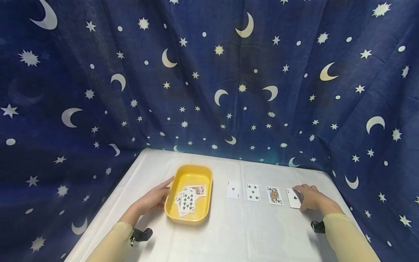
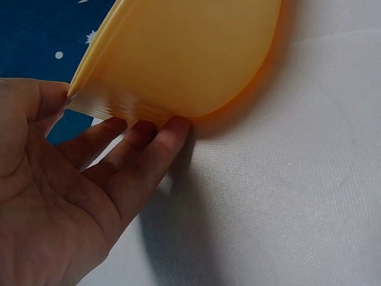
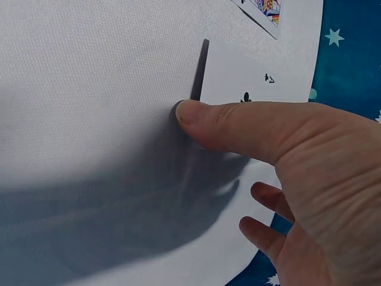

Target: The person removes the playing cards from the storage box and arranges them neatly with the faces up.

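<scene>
At the right end of the table [image 1: 271, 236], the right hand [image 1: 313, 198] has the ace of clubs [image 1: 292, 201] pinched, thumb at its near edge, just beside a court card [image 1: 274, 196]! Over to the left, the left hand [image 1: 151, 198] grips the outer wall of the yellow tray [image 1: 210, 193], loose cards [image 1: 187, 202] lying inside. 1 thin ace, then: light, bendy, likely slick and easily creased. Opposite edges look the place to take hold, with a gentle squeeze.
</scene>
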The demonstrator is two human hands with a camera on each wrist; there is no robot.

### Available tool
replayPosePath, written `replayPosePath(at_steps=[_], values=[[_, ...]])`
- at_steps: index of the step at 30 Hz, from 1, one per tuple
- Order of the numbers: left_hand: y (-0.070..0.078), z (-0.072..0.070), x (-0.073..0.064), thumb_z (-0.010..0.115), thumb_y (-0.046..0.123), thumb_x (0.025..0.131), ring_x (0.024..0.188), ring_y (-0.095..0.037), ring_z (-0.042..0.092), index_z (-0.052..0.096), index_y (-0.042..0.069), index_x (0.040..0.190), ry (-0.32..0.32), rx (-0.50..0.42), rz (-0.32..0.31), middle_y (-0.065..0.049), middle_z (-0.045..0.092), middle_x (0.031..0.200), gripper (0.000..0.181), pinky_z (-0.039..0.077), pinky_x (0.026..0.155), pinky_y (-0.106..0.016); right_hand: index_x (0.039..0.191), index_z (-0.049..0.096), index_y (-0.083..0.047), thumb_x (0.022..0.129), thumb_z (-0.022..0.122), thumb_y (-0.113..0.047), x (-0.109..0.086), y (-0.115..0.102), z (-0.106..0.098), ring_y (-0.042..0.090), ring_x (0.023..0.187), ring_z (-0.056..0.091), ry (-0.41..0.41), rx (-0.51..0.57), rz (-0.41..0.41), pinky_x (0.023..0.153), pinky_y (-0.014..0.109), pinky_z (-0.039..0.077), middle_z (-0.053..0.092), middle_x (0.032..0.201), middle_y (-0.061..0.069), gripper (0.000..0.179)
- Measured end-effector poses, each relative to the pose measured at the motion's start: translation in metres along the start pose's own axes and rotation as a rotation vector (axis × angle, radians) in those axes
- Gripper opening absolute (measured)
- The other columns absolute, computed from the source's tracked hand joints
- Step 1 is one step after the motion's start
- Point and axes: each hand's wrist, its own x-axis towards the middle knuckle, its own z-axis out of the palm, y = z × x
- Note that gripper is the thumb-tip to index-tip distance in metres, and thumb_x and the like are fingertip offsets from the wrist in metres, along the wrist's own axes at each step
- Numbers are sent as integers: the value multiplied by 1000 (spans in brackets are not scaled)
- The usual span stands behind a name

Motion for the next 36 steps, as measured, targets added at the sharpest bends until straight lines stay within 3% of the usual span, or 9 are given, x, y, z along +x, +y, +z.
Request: replayPosePath(at_steps=[36], values=[[-2,0,3,54,25,104,106,-29,65,25,29,164,-12,-27,10,-17,60,135,67,59,84,-46,144,51,0,67,92,-10,3,-3,-2,56,122,42,-59,6,12,97,76,38,41,139,36,87]])
